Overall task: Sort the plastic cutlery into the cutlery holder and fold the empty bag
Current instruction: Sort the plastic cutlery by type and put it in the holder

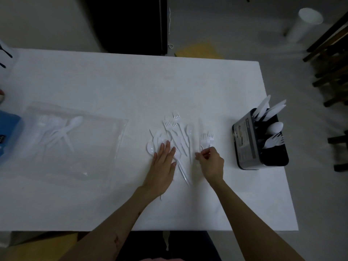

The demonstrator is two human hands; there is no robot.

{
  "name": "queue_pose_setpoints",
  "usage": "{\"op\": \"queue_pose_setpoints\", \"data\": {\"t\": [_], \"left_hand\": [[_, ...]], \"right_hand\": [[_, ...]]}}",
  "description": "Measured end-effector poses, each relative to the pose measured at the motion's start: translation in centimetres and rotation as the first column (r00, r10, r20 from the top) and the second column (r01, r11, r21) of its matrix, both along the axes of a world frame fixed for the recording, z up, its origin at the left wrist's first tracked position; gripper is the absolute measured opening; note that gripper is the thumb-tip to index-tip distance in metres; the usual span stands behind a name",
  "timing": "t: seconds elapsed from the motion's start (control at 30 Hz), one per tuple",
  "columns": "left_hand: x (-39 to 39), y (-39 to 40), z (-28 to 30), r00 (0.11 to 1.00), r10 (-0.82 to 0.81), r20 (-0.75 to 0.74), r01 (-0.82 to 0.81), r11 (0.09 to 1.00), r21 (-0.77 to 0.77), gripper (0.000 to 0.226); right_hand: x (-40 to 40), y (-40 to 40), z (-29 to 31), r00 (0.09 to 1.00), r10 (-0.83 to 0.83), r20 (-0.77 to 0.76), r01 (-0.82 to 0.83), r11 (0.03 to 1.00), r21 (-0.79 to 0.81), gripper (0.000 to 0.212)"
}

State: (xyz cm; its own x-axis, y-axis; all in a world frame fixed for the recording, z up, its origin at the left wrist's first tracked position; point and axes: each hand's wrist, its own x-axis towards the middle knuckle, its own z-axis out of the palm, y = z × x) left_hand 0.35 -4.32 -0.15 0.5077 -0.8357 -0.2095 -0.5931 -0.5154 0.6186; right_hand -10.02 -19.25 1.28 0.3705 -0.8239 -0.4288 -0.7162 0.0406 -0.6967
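Note:
A loose pile of white plastic cutlery (176, 134), forks and spoons mixed, lies in the middle of the white table (113, 78). My left hand (162, 164) rests flat on the pile's near left side, fingers spread over some handles. My right hand (211, 162) pinches the handles of two white forks (207, 137) just right of the pile. A black cutlery holder (244, 146) stands at the right table edge with knives, a spoon and forks sticking out. A clear plastic bag (75, 147) lies flat at the left with several pieces inside.
A blue box (8, 132) sits at the table's left edge. Off the table are dark wooden chairs (331, 59) at the right, a white cylinder (305, 23) on the floor and a black panel (128, 23) beyond the far edge.

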Motion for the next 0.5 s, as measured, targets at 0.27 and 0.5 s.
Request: {"op": "queue_pose_setpoints", "data": {"t": [0.27,0.5], "left_hand": [[0.4,-4.8,3.8,0.764,0.459,-0.453,-0.491,0.870,0.053,0.037],[1.3,-4.4,4.0,0.377,0.593,-0.711,-0.753,0.644,0.139,0.028]], "right_hand": [[-0.8,0.5,3.0,0.923,0.216,0.320,-0.320,0.891,0.322,0.005],[0.6,0.8,0.4,0.980,0.194,0.047,-0.190,0.978,-0.083,0.020]]}}
